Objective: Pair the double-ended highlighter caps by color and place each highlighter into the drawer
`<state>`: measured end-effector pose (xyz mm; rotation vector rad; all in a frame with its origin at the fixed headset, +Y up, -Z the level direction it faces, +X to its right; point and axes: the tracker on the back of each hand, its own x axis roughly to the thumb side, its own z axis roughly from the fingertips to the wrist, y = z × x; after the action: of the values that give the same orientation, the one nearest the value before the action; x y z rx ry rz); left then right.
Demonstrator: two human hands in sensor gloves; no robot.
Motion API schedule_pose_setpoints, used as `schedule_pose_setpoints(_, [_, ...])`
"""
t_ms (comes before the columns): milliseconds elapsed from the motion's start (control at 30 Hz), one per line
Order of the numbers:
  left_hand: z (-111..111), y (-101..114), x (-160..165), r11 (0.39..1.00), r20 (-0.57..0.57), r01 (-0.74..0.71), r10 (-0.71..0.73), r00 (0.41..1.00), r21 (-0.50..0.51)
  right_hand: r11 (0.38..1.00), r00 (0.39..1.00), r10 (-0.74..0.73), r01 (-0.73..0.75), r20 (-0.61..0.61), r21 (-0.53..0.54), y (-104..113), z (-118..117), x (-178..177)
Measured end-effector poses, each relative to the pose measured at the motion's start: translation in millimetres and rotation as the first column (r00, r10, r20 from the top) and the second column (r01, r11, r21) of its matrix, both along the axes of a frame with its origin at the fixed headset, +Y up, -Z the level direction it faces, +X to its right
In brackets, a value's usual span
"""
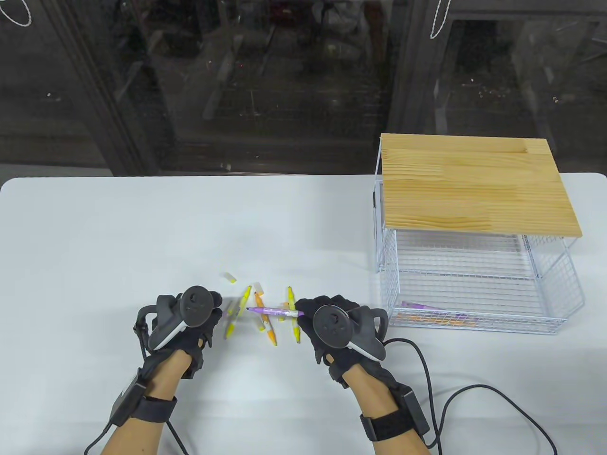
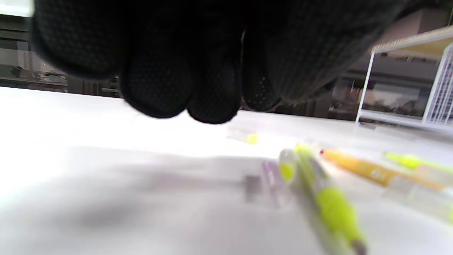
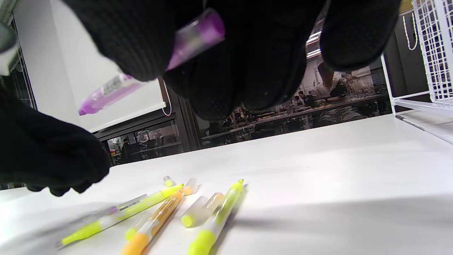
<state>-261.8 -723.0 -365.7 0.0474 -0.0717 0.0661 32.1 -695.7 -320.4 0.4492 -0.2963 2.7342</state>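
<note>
The right hand pinches a purple highlighter, lifted above the worktop, its bare tip pointing left. The left hand hovers with curled fingers, holding nothing. Yellow highlighters and an orange one lie between the hands. The wire drawer on the right stands open.

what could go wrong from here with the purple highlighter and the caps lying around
The purple highlighter in the right hand shows a bare tip pointing at the left hand; it could mark the glove or the table.

Loose caps lie among the yellow highlighters and the orange highlighter, so a wrong colour might get picked.

The left wrist view is blurred, so a cap could be knocked away.
</note>
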Motion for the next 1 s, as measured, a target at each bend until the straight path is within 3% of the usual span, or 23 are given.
schedule_pose_setpoints(300, [-9,-13,8,0.992,-0.080,0.086,-0.093,0.992,-0.087,1.000,1.000,0.001,-0.001,-0.005,-0.008,-1,0,-1])
schedule_pose_setpoints(467, [-12,-17,11,0.987,-0.095,0.138,-0.146,0.985,-0.084,1.000,1.000,0.004,-0.004,-0.008,-0.012,-1,0,-1])
schedule_pose_setpoints(1000, [-11,-19,8,0.982,-0.122,0.110,-0.129,0.984,-0.156,1.000,1.000,0.004,-0.004,-0.009,-0.018,-1,0,-2])
